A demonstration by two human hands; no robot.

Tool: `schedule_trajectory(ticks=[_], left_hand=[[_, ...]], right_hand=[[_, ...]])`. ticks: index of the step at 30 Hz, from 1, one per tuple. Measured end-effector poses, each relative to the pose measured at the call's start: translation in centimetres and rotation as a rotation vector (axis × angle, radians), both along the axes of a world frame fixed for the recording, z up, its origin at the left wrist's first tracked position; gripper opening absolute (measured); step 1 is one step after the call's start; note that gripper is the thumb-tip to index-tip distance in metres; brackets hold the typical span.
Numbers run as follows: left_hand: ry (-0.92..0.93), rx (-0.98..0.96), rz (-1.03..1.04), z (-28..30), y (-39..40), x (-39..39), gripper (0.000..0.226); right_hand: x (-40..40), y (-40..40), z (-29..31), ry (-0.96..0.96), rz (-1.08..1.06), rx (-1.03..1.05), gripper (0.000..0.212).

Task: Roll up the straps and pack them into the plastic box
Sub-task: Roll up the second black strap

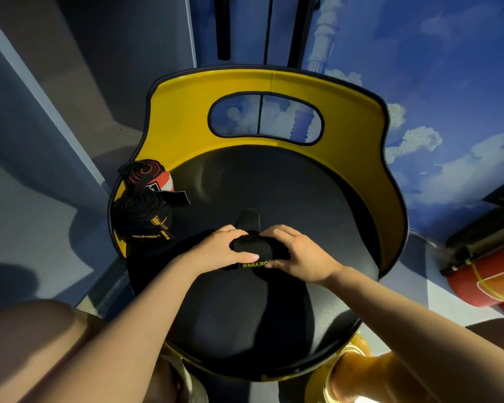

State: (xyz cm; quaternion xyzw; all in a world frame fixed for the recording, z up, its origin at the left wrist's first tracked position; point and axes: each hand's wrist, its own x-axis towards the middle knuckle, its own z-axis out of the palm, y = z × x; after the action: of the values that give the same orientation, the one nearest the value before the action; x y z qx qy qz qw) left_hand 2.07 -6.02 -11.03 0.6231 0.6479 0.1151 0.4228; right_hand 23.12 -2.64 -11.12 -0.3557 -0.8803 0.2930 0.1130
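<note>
Here, left hand and right hand gripping soft black strap roll, round seat.

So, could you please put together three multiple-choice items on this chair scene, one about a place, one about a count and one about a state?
1. Where do the finished rolls lie?
A. at the seat's left edge
B. on the floor
C. on the backrest's top

2. How many finished rolls lie there?
A. none
B. two
C. five

3. What are the hands doing?
A. hanging idle
B. both gripping the black strap
C. lifting the chair

Key: 1 A, since the black-and-red roll and the black roll lie at the left edge of the chair seat. 2 B, as just those two rolls show there. 3 B, because the left hand and the right hand have fingers curled round the black strap at mid-seat.
</note>
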Motion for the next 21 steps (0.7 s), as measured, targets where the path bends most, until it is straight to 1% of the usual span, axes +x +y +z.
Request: schedule_trajectory(ticks=[2, 5, 6, 8, 10, 13, 17, 19, 21], left_hand=[[0.029, 0.054, 0.016, 0.5, -0.2, -0.2, 0.065], [0.037, 0.184, 0.013, 1.4, -0.5, -0.3, 0.052], [0.051, 0.216, -0.014, 1.6, -0.6, -0.3, 0.053], [0.141, 0.259, -0.096, 1.9, -1.0, 0.1, 0.058], [0.199, 0.269, -0.107, 1.7, -1.1, 0.2, 0.056], [0.13, 0.247, -0.041, 1.2, -0.7, -0.1, 0.05], [0.046, 0.18, 0.018, 0.7, 0.3, -0.2, 0.046], [0.013, 0.137, 0.054, 0.6, 0.8, -0.2, 0.046], [-0.005, 0.102, 0.087, 0.5, 1.3, -0.1, 0.045]], right_hand=[[-0.2, 0.6, 0.4, -0.007, -0.01, -0.067, 0.061], [-0.3, 1.4, 0.9, -0.054, -0.023, -0.206, 0.06], [-0.3, 1.6, 1.0, -0.058, -0.03, -0.264, 0.058], [-0.5, 2.0, 1.0, -0.068, -0.042, -0.344, 0.052], [-0.8, 2.4, 1.0, -0.081, -0.053, -0.395, 0.048], [-1.3, 2.7, 0.8, -0.06, -0.105, -0.361, 0.048], [-1.3, 2.2, 0.7, 0.016, -0.164, -0.262, 0.057], [-1.4, 1.9, 0.5, 0.017, -0.163, -0.25, 0.06], [-1.8, 1.8, 0.1, 0.058, -0.23, -0.277, 0.059]])
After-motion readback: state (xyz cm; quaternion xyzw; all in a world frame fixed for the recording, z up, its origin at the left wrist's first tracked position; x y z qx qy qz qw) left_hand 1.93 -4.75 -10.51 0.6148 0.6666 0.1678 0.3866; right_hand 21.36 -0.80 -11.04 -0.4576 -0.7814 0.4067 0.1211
